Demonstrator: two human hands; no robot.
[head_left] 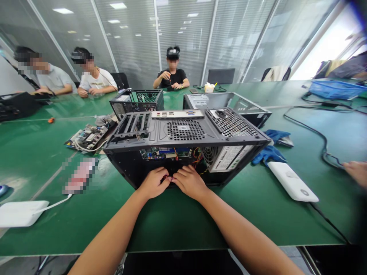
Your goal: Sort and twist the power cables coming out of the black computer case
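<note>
A black computer case stands before me with its open side facing me and its vented back panel facing up. Inside it show a motherboard, coloured wires and a power supply with a white label. At the lower middle of the opening, my left hand is closed, thumb against curled fingers. Close against it, thumbs nearly meeting, my right hand is closed too. Something thin and dark shows between the fingertips; what it is I cannot make out.
Behind stand two more cases, one black, one grey. Loose circuit boards and a phone lie left, with a white power bank. Right are blue gloves, another power bank and a person's hand.
</note>
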